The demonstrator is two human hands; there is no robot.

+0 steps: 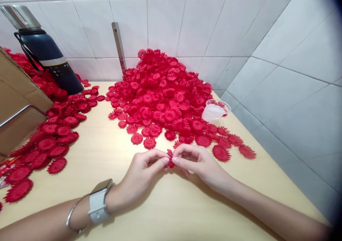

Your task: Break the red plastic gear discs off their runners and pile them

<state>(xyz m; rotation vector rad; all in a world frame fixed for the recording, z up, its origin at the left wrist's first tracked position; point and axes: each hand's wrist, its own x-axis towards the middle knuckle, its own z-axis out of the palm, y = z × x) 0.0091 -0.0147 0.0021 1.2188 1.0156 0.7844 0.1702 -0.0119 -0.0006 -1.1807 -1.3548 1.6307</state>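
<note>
Between my two hands, near the middle of the table, is a small red fabric flower piece with notched petals. My left hand pinches its left side with thumb and forefinger. On the other side, my right hand pinches it the same way, so the fingertips almost meet. Part of the piece is hidden by my fingers. Just beyond my hands spreads a large heap of red flower pieces, round and fringed at the edge, with loose ones lying flat at its front.
A clear plastic cup lies against the heap's right side. At left, a dark blue thermos leans beside a cardboard box and another spread of red pieces. A metal strip stands against the tiled wall.
</note>
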